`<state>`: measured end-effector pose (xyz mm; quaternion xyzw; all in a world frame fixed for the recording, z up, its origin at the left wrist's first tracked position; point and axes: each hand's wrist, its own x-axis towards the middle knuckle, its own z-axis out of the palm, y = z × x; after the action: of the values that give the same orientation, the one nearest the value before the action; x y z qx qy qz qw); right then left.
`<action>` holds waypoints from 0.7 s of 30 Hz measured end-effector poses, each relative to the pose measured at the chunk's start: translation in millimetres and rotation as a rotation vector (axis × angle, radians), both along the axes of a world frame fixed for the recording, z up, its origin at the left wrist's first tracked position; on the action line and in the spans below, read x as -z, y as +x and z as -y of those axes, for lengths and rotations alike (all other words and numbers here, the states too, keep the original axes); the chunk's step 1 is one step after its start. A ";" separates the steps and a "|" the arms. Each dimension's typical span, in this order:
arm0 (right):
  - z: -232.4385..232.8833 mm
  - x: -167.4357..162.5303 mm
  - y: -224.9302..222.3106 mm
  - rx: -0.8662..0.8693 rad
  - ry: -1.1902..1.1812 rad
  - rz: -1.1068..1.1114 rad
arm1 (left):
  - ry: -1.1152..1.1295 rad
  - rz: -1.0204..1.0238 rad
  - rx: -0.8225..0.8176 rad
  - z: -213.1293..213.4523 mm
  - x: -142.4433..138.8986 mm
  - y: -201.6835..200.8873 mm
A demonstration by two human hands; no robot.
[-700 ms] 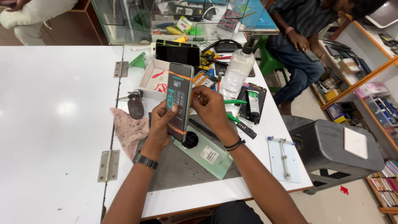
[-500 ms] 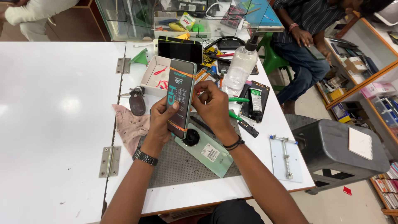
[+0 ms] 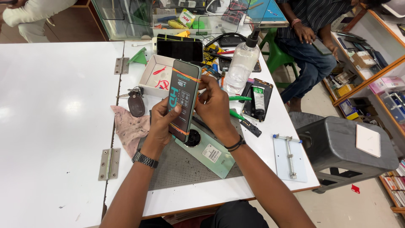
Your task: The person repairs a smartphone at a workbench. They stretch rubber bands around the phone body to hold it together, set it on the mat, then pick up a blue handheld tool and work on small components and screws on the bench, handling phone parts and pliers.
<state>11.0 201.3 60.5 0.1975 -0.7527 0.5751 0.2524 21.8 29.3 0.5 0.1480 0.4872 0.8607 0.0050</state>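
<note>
hands gripping upright phone (image 3: 183, 99) with orange bands, left hand (image 3: 160, 124), right hand (image 3: 216, 107), green back cover (image 3: 209, 152) beneath

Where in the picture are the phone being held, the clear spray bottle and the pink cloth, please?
phone (image 3: 182, 99), head view, middle of its stickered screen.
clear spray bottle (image 3: 241, 67), head view, its transparent body.
pink cloth (image 3: 128, 128), head view, its centre on the table.

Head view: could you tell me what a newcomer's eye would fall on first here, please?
The phone, held upright at the centre with orange bands around it, between the left hand and right hand. Under it a pale green back cover lies on the grey mat. Behind stand a clear bottle and a clutter of tools.
</note>
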 end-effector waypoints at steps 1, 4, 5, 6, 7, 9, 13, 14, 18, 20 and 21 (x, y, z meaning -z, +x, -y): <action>-1.4 0.8 0.4 -0.004 0.025 -0.011 | 0.003 0.005 -0.007 -0.7 0.5 0.1; -4.5 5.5 0.3 0.010 0.078 0.119 | 0.015 0.000 -0.020 -2.7 1.0 0.7; -5.9 7.2 -1.1 -0.002 0.064 0.149 | 0.019 -0.006 -0.023 -3.7 0.7 0.6; -7.5 8.6 -4.6 -0.015 0.052 0.178 | 0.020 -0.008 -0.023 -5.3 0.0 -0.3; -7.9 11.0 -6.4 -0.029 0.037 0.210 | 0.018 -0.007 -0.023 -5.9 -0.5 0.6; -12.2 15.9 -11.4 -0.111 0.012 0.255 | 0.012 -0.004 -0.021 -6.4 -2.0 2.0; -18.0 28.0 -23.2 -0.327 -0.163 0.323 | -0.009 0.008 -0.013 -8.2 -4.4 4.7; -18.2 31.4 -25.8 -0.318 -0.182 0.335 | -0.016 0.011 -0.011 -8.8 -4.5 5.2; -16.1 42.2 -32.5 -0.298 -0.284 0.381 | -0.040 -0.001 -0.033 -12.2 -4.2 5.5; -15.8 43.9 -32.4 -0.271 -0.289 0.376 | -0.053 -0.004 -0.013 -12.9 -3.7 5.6; -16.8 43.7 -31.5 -0.249 -0.262 0.361 | -0.049 -0.003 -0.010 -13.7 -3.6 5.7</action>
<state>-20.4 218.1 16.8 0.1483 -0.6744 0.7204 0.0649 27.6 43.0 4.1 0.1469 0.5089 0.8482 0.0036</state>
